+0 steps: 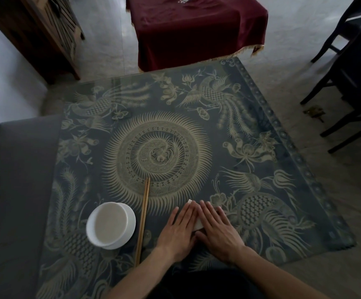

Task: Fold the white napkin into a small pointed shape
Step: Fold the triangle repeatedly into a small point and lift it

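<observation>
Napkin mostly hidden under your hands

Your left hand [180,230] and right hand [218,231] lie flat, fingers [209,212] pressed together, covering the white napkin [198,224] near the counter [261,212] front edge. Chopsticks [143,221] and bowl [110,225] sit left; open counter beyond.

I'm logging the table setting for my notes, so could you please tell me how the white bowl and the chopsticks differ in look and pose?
The white bowl is round and pale, while the chopsticks are thin, straight and brown. The white bowl stands upright with its opening up; the chopsticks lie flat, side by side, pointing away from the person. The white bowl is on the left, the chopsticks between it and the hands. Both rest untouched on the patterned table.
</observation>
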